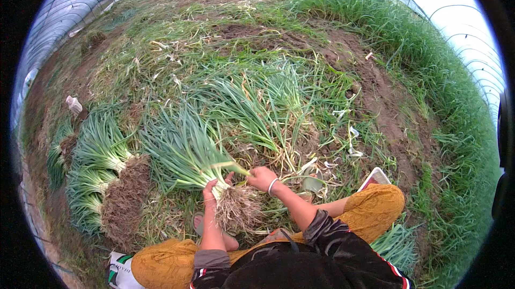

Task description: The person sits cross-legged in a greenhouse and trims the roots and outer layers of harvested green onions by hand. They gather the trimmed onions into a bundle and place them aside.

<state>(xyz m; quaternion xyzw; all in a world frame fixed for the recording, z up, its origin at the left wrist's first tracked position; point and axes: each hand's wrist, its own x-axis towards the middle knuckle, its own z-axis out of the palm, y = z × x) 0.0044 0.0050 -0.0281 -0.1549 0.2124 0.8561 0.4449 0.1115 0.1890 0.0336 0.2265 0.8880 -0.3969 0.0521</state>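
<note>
My left hand grips a bunch of allium plants, perhaps leeks or scallions, around their pale lower stems. The bunch's brown roots hang toward me, and its long green leaves fan out to the far left. With its fingers closed, my right hand pinches a yellowish-green leaf at the side of the bunch; a white band circles that wrist. Loose allium plants lie on the ground just beyond both hands. Pulled-off pale leaves are scattered right of my right hand.
Several rooted bundles lie stacked at the left. A white-rimmed container sits by my right knee, and more green plants lie behind it. A white bag bearing writing is under my left knee. Tall grass lines the right side.
</note>
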